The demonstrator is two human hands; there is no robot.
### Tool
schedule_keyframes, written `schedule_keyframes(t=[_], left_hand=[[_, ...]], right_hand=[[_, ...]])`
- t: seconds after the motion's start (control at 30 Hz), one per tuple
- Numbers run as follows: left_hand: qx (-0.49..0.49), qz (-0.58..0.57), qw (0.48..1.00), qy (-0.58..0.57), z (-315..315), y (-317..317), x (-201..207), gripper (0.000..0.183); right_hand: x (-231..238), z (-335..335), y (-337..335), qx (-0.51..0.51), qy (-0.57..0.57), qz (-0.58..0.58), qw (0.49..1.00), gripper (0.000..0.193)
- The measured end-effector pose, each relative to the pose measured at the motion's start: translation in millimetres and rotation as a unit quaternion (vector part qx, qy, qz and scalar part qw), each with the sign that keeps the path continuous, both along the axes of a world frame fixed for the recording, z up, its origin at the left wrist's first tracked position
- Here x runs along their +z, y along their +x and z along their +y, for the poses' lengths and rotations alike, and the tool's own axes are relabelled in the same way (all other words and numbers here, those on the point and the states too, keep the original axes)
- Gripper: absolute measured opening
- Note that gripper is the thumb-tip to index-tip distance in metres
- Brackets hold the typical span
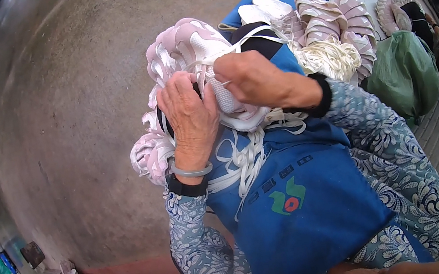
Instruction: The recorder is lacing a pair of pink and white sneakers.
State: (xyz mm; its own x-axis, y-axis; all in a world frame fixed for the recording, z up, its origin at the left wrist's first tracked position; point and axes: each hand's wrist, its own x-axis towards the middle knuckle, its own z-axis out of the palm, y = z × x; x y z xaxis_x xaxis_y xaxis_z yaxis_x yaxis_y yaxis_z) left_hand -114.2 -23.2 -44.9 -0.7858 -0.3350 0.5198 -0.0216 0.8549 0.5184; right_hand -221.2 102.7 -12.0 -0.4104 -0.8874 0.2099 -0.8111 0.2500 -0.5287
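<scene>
Between the 2 hands (188, 110) (253, 80), a white-and-pink shoe upper (228, 99)

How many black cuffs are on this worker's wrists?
2: one black cuff by the left hand, beside a grey bangle; another by the right hand.

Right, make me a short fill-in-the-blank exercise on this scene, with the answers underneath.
1. The left hand and the right hand are both at a shoe upper coloured white and pale ____.
2. The grey bangle is worn on the person's ____ side.
3. The apron is mostly ____ in colour.
4. The large bag toward the picture's right is ____ in colour.

Missing words: pink; left; blue; green.
</scene>
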Motion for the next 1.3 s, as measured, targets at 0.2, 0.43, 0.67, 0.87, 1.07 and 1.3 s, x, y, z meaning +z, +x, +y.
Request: schedule_keyframes(t=[0.2,0.43,0.67,0.87,1.07,1.3], left_hand=[[-0.131,-0.285,0.775,0.548,1.3,25.3,27.9,0.044],[-0.095,-0.18,0.538,0.818,46.1,-7.0,19.3,0.046],[-0.195,-0.199,0.765,0.581,57.0,10.1,32.6,0.028],[-0.514,-0.137,0.76,0.375,131.3,46.0,97.9,0.018],[-0.537,-0.186,0.767,0.299,122.0,28.6,97.7,0.016],[-0.043,-0.173,0.918,0.355,11.5,24.1,52.4,0.018]], right_hand=[[66.6,64.5,-21.5,0.171,0.058,-0.403,0.897,0.019],[70.4,95.5,44.9,0.512,0.019,-0.491,0.705,0.017],[40.7,118.9,-1.8,0.027,0.068,-0.723,0.687,0.033],[37.1,76.0,25.5,0.006,0.03,-0.838,0.544,0.041],[17.3,79.9,14.2,-0.023,-0.074,-0.869,0.488,0.023],[28.4,87.1,-3.6,0.045,0.117,-0.73,0.672,0.025]])
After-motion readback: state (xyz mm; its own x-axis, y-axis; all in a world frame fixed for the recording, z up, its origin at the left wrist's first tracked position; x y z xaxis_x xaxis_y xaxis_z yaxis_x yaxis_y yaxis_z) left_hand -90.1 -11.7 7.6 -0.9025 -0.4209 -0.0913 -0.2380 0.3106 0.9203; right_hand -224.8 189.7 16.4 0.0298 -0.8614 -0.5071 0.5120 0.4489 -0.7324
